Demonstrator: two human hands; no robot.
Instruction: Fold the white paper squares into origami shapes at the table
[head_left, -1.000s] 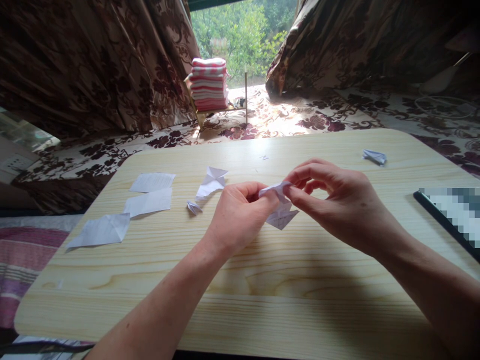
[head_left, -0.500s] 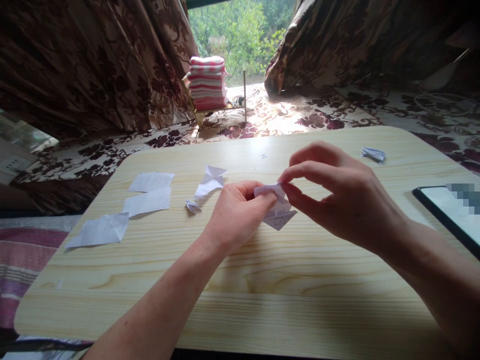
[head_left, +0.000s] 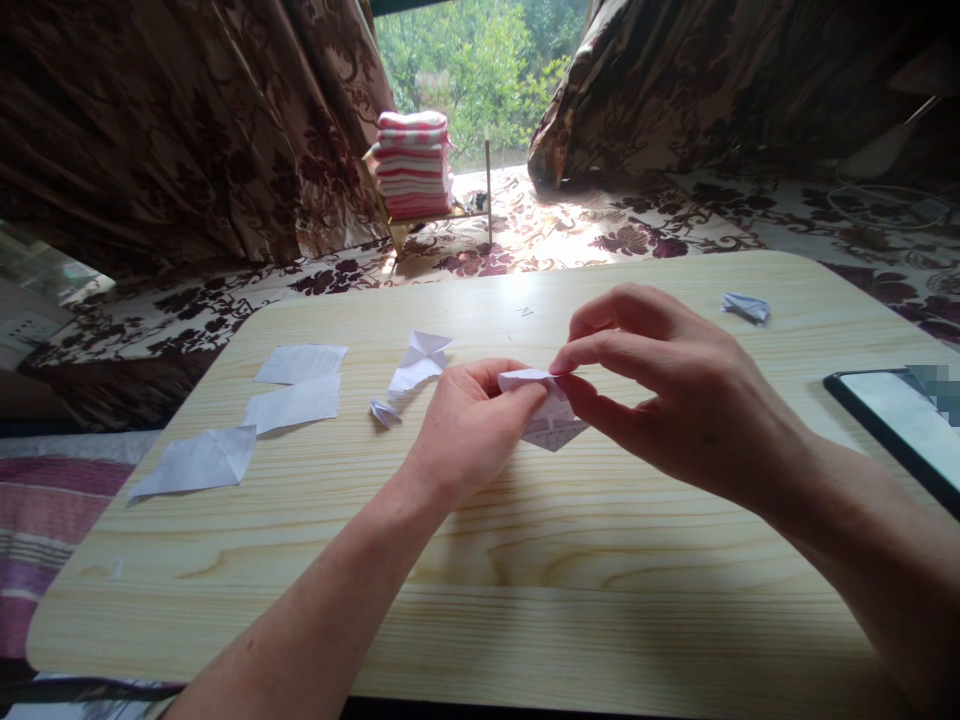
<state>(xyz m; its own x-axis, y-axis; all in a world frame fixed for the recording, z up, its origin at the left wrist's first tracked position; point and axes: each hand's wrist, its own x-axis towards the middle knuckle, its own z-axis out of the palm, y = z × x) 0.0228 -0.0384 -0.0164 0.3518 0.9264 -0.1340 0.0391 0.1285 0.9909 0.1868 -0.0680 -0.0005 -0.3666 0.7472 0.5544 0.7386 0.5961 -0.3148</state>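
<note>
A small folded piece of white paper [head_left: 555, 432] is held between both hands above the table's middle. Its lower end comes to a point and shows faint printed lines. My left hand [head_left: 480, 420] is closed on its left side, thumb on top. With thumb and forefinger, my right hand [head_left: 652, 380] pinches the paper's upper right edge. The fingers of the left hand beneath the paper are hidden. Left of my hands lie a creased paper piece [head_left: 418, 362] and a small folded paper [head_left: 385, 413].
Flat paper sheets [head_left: 294, 403] and a creased sheet [head_left: 196, 460] lie on the wooden table [head_left: 480, 620] at left. Another folded paper [head_left: 745, 307] is at the far right, near a dark-edged tablet or phone [head_left: 885, 410]. Pink-and-white folded cloths [head_left: 412, 165] stand stacked behind the table.
The paper's top edge is folded over and spreads further left than before. My right fingertips have shifted slightly left and down with it; the left hand stays almost in place.
</note>
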